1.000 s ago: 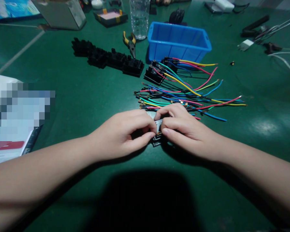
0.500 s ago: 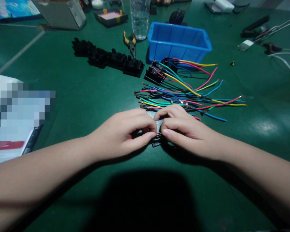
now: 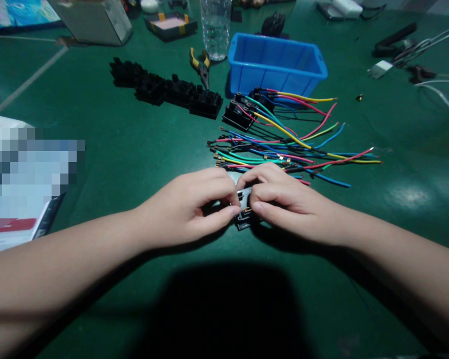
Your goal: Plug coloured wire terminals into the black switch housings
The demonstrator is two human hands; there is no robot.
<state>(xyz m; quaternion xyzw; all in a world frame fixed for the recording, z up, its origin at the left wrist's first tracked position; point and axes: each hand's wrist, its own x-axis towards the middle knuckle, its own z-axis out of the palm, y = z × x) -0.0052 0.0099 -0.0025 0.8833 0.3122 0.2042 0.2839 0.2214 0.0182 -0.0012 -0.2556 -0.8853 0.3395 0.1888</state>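
My left hand (image 3: 189, 207) and my right hand (image 3: 284, 202) meet at the middle of the green table (image 3: 127, 149), both with fingers curled round a small black connector block (image 3: 244, 214). Only its lower edge and a brass terminal show between my thumbs. My right hand seems to pinch a wire end at the block, mostly hidden. Just beyond my hands lies a bundle of coloured wires (image 3: 284, 154) with brass terminals. Farther back sit two black connectors with wires fitted (image 3: 243, 112).
A row of black connector blocks (image 3: 164, 89) lies at the back left. Yellow-handled pliers (image 3: 201, 64), a clear plastic bottle (image 3: 216, 25) and a blue bin (image 3: 275, 62) stand behind. Papers (image 3: 18, 199) lie at the left edge; cables and small parts (image 3: 404, 45) at the back right.
My hands stay in place; the fingers have shifted slightly, and a little more of the black block shows between my thumbs.
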